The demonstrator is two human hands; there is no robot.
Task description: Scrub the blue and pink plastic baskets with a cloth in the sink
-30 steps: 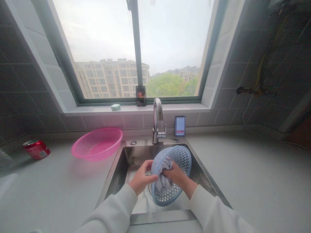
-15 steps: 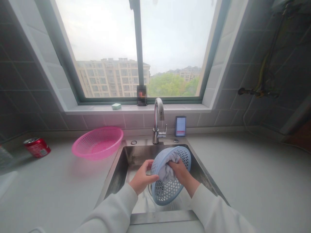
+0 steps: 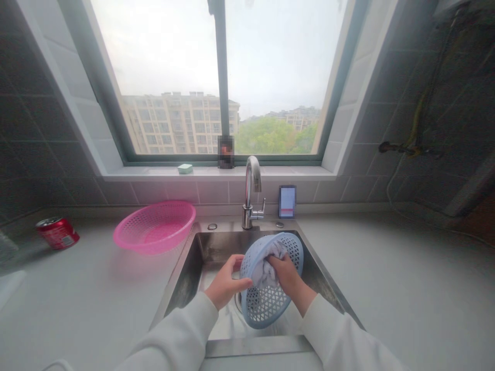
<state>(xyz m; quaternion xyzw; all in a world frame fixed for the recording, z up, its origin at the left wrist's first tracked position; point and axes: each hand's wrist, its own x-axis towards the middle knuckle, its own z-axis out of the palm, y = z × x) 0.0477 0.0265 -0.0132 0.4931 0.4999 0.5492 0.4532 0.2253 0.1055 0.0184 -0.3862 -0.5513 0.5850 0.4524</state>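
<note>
Tilted on its side over the steel sink (image 3: pixel 216 242) is a blue plastic colander (image 3: pixel 266 309), its open side facing me. My left hand (image 3: pixel 226 283) grips the colander's left rim, thumb in front and fingers behind the wall. Inside the colander, my right hand (image 3: pixel 288 278) is closed on a pale, crumpled cloth (image 3: pixel 266 273) pressed against the inner wall. Some of the right fingers are hidden in the folds. The chrome faucet (image 3: pixel 253 180) stands behind the colander, with no water seen running from it.
A pink basket (image 3: pixel 154 229) leans left of the sink, and a red can (image 3: pixel 58 233) lies tilted farther left. Behind the sink's right corner stands a phone-like screen (image 3: pixel 287 201). A pale green block (image 3: pixel 185 168) rests on the windowsill.
The cloth has shifted slightly under my right hand inside the colander. Both hands keep nearly the same place, and the colander's tilt is almost unchanged.
</note>
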